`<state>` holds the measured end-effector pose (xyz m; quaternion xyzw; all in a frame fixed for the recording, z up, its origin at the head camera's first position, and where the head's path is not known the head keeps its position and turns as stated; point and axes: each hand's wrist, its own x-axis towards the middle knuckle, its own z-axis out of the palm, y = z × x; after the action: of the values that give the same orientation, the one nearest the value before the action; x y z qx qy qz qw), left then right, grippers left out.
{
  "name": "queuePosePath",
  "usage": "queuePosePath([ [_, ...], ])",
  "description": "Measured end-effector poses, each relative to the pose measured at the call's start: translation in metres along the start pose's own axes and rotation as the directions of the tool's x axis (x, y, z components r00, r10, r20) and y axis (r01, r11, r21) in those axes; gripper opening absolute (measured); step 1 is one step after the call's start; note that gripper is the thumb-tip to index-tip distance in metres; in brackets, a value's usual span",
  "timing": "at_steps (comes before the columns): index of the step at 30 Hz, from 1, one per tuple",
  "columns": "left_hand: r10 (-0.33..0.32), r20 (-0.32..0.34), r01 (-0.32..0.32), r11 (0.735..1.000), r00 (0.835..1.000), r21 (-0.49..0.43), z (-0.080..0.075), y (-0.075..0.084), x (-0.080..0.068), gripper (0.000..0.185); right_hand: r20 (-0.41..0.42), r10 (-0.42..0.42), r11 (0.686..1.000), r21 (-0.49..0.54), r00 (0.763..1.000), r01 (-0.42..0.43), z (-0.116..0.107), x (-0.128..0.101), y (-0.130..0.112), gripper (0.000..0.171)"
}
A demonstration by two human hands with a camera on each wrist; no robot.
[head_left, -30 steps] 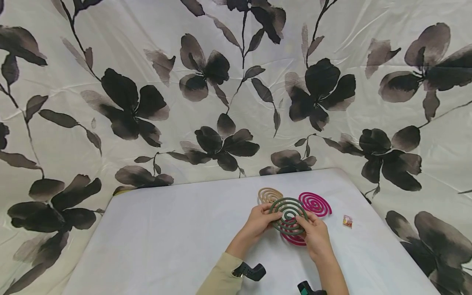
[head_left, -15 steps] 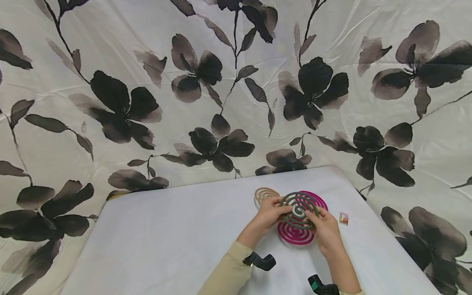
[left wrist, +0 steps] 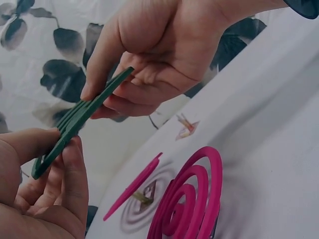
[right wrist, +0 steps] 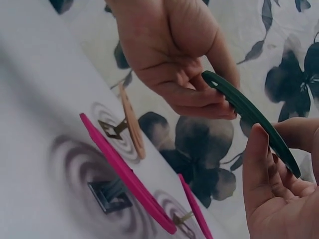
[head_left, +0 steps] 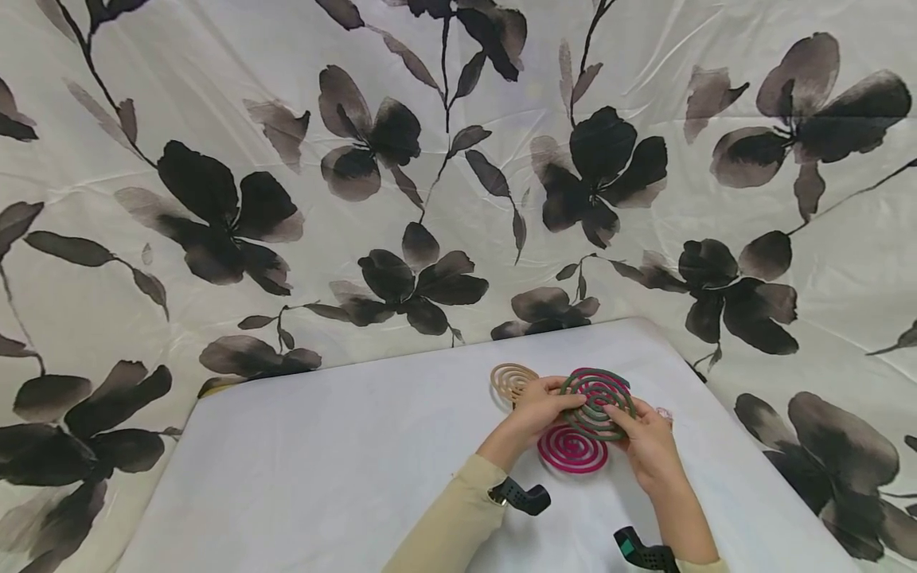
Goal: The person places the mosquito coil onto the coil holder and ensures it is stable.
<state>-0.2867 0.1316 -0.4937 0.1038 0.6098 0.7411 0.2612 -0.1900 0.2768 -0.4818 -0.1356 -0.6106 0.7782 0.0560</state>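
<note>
Held up above the table is a green mosquito coil (left wrist: 75, 122), tilted and pinched at opposite sides. My left hand (head_left: 536, 414) grips its left side between thumb and fingers, while my right hand (head_left: 653, 450) does the same on the right. Below it a pink mosquito coil (right wrist: 130, 179) sits raised on a dark metal stand (right wrist: 107, 196). Partly behind the green coil in the head view is a second pink coil (left wrist: 132, 188), also on a stand. Left of that, a tan mosquito coil (right wrist: 130, 122) rests on a brass-coloured stand (right wrist: 114, 130).
A small red and yellow packet or card (head_left: 665, 415) lies right of the coils, mostly hidden by my right hand. White cloth covers the table (head_left: 322, 461). Behind it hangs a floral curtain (head_left: 458, 191).
Both hands have carried the green coil right and slightly up relative to the table, from over the nearer pink coil to in front of the farther one. The view has turned slightly right.
</note>
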Motion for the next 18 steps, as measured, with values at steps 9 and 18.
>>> queuePosePath([
  [9, -0.055, 0.0, 0.055, 0.999, 0.999, -0.002, 0.018, 0.001, 0.012, 0.026, -0.05, 0.011, 1.0, 0.016, 0.999, -0.01, -0.016, 0.003, -0.004, 0.049],
  [18, -0.08, 0.029, 0.081, 0.996, 0.996, -0.047, 0.033, -0.005, 0.023, 0.013, -0.052, 0.034, 0.998, 0.052, 0.998, -0.032, -0.032, 0.008, -0.005, 0.051],
])
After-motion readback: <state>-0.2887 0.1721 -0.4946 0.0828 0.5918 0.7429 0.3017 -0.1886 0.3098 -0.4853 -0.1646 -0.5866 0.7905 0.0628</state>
